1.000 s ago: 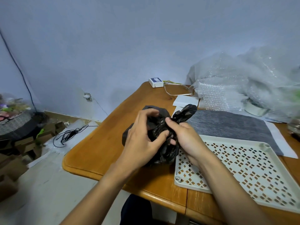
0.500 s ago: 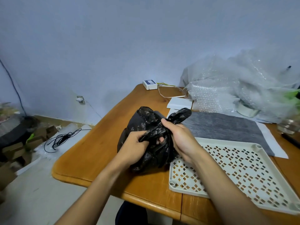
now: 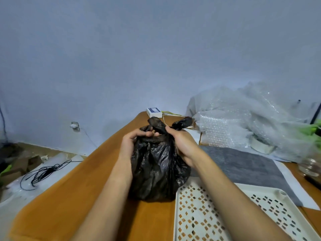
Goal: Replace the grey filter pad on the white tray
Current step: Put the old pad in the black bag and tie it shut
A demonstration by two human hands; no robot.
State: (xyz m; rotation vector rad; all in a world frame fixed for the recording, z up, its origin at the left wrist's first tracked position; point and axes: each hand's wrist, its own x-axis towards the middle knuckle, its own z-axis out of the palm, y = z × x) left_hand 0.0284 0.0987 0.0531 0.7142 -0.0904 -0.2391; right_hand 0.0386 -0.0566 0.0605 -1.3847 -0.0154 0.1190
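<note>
The bare left hand (image 3: pixel 132 145) and the bare right hand (image 3: pixel 184 145) of a person are seen. A long, slim left forearm (image 3: pixel 111 197) and right forearm (image 3: pixel 225 193) are shown behind them. Both are left uncovered as far up as they are seen.

Glossy crinkled plastic bag (image 3: pixel 156 169); matt felt-like grey pad (image 3: pixel 243 164); perforated plastic tray (image 3: pixel 196 221); smooth wood table (image 3: pixel 83 197).

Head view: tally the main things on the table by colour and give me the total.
Black: 1, plastic bag, gripped by left hand and right hand.
Grey: 1, filter pad.
White: 3, tray, small box, paper sheet under the pad.
Clear: 2, bubble wrap, glass jar.
Total: 7, small clutter left out.
</note>
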